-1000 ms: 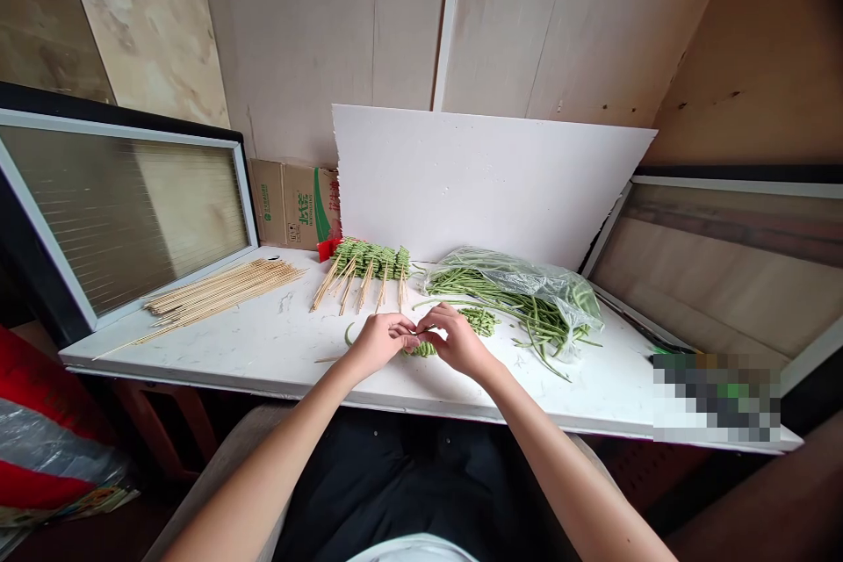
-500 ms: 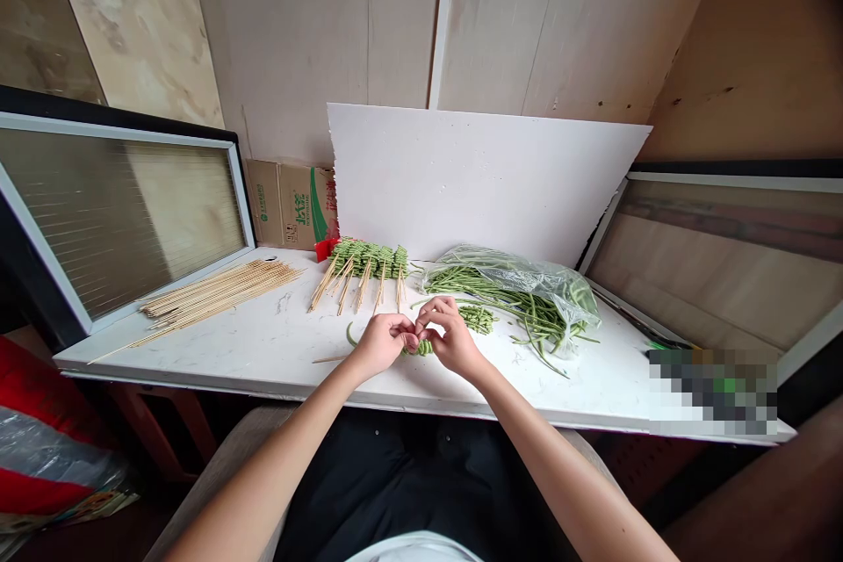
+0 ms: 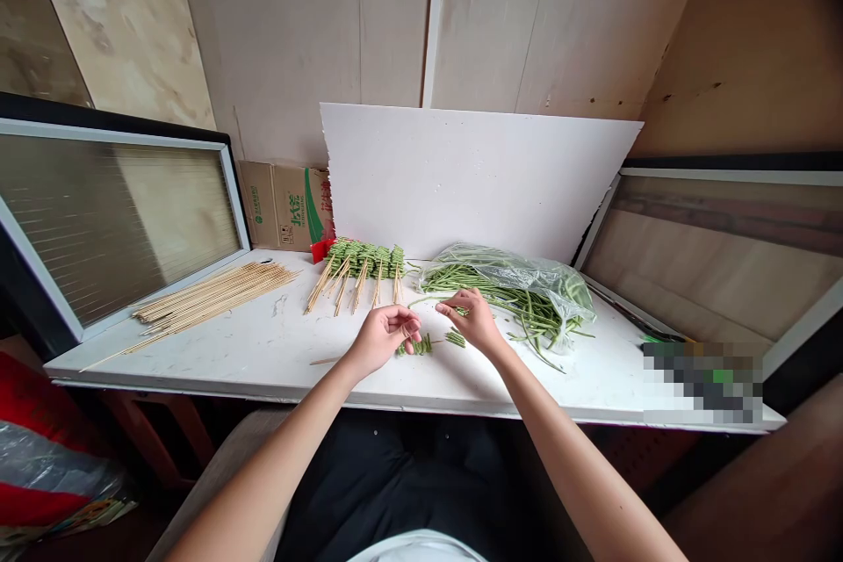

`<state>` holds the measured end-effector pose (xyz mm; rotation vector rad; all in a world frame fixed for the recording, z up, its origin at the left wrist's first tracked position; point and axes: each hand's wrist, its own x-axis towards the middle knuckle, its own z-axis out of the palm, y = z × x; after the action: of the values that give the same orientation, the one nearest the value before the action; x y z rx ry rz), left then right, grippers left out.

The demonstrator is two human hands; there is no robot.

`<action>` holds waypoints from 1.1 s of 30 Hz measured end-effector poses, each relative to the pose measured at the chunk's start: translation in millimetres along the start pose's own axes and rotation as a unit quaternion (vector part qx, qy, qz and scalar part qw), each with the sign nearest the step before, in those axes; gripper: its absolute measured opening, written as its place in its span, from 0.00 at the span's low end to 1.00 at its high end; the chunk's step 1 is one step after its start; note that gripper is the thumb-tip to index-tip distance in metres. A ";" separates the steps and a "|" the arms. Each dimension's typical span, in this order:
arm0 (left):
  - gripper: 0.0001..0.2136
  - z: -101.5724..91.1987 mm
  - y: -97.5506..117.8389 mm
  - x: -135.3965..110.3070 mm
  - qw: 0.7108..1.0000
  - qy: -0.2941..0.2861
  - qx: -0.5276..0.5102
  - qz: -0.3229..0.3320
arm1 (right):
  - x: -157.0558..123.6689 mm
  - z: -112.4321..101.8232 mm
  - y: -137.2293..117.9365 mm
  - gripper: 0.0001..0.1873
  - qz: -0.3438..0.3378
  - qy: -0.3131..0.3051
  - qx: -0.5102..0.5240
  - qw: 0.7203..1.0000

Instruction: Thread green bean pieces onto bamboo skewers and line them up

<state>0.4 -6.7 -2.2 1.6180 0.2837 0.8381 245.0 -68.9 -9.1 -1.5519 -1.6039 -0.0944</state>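
My left hand (image 3: pixel 380 335) pinches a bamboo skewer with short green bean pieces (image 3: pixel 414 346) threaded on it, low over the white table (image 3: pixel 263 351). The skewer's bare end sticks out to the left. My right hand (image 3: pixel 472 320) is a little to the right, fingers pinched on a short green bean piece near a small pile of cut bean pieces (image 3: pixel 456 337). Behind my right hand lies a clear plastic bag of long green beans (image 3: pixel 520 290).
Finished bean skewers (image 3: pixel 361 265) lie in a row at the back. A heap of bare bamboo skewers (image 3: pixel 211 295) lies at the left. A cardboard box (image 3: pixel 284 205) and a white board (image 3: pixel 474 180) stand against the wall. Framed glass panels flank the table.
My hands were together over the skewer. Now my right hand has drawn apart to the right, toward the cut bean pieces, while my left hand keeps the skewer.
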 end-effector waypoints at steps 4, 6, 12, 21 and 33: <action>0.21 -6.6 -9.2 2.3 1.000 -0.005 0.017 -0.021 | -3.3 -4.6 38.5 0.20 0.048 -0.058 -0.124 0.989; 0.21 -7.2 -11.0 1.9 0.999 -0.012 0.023 -0.026 | -6.6 -4.1 48.3 0.18 0.070 -0.083 -0.169 0.980; 0.21 -5.6 -13.2 -0.6 0.997 -0.030 0.067 -0.029 | -9.6 -4.1 43.0 0.20 0.113 -0.153 -0.246 0.950; 0.21 -7.9 -17.5 -1.2 0.995 -0.037 0.091 -0.027 | -6.7 -10.4 40.1 0.26 0.134 -0.196 -0.260 0.936; 0.21 -7.8 -20.2 -2.7 0.989 -0.044 0.134 -0.038 | -8.6 -14.3 36.4 0.10 0.145 -0.213 -0.214 0.942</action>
<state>-1.3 2.5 -22.0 1.8771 0.4069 0.6905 281.5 -76.2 -23.7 -2.2550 -1.7323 0.0655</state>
